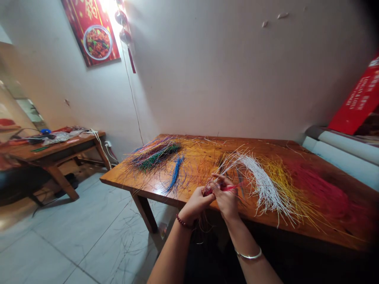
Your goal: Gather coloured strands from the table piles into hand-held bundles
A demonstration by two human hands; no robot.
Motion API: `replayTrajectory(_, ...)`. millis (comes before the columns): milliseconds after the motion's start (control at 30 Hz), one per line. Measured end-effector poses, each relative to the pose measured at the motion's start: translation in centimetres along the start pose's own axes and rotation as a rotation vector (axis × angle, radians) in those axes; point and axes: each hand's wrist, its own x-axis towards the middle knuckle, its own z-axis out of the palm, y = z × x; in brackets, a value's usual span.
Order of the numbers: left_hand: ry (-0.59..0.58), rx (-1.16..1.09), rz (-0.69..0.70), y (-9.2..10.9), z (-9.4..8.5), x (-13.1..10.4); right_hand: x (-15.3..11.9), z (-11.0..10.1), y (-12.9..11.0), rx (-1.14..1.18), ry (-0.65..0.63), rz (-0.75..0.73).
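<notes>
My left hand [196, 202] is closed around a small bundle of thin, wire-like strands [208, 190], dark reddish where they show between the fingers. Pressed close against it, my right hand [227, 199] pinches the same bundle, and red strand ends [231, 188] stick out past its fingers to the right. Loose thin ends dangle below the hands. Just right of the hands lies a thick bunch of white strands [260, 179], its far ends reaching back above my fingers. The exact grip is partly hidden by the fingers.
Yellow strands [280, 177] and pink-red strands [322, 191] lie at the right of the wooden table [192, 148]. Blue strands [175, 175] and a mixed green and purple pile [155, 156] lie left. Rolled sheets [349, 148] border the right side; another cluttered table [56, 152] stands left.
</notes>
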Motion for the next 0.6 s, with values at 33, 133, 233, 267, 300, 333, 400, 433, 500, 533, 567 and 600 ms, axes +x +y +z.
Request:
replayTrajectory(33,-0.008,-0.002,0.002,0.03,0.00,0.00,-0.02,-0.01,0.07,0.001,0.006,-0.002)
replayTrajectory(133,-0.017,-0.015,-0.009,-0.04,-0.07,0.02,-0.08,0.01,0.18,0.000,0.025,0.000)
replayTrajectory(233,-0.012,-0.012,-0.025,-0.26,-0.18,0.06,-0.14,0.06,0.08,-0.011,0.039,-0.005)
replayTrajectory(267,-0.012,-0.008,-0.029,-0.31,-0.21,0.07,-0.16,0.08,0.02,-0.012,0.044,-0.009)
replayTrajectory(300,-0.015,-0.003,-0.030,-0.33,-0.23,0.07,-0.18,0.11,-0.05,-0.015,0.049,-0.011)
replayTrajectory(333,-0.018,0.000,-0.032,-0.32,-0.25,0.08,-0.20,0.14,-0.13,-0.017,0.054,-0.013)
replayTrajectory(400,-0.021,0.004,-0.032,-0.26,-0.24,0.07,-0.24,0.21,-0.29,-0.014,0.062,-0.019)
replayTrajectory(433,-0.020,0.005,-0.030,-0.22,-0.22,0.07,-0.26,0.26,-0.37,-0.007,0.062,-0.026)
replayTrajectory(500,-0.014,0.005,-0.024,-0.19,-0.17,0.05,-0.30,0.35,-0.52,0.011,0.062,-0.038)
replayTrajectory(533,-0.010,0.010,-0.020,-0.19,-0.15,0.04,-0.31,0.39,-0.60,0.013,0.061,-0.042)
replayTrajectory(567,-0.008,0.014,-0.013,-0.21,-0.12,0.03,-0.33,0.42,-0.66,0.010,0.060,-0.044)
replayTrajectory(600,-0.008,0.018,-0.004,-0.23,-0.10,0.02,-0.34,0.44,-0.73,0.004,0.061,-0.048)
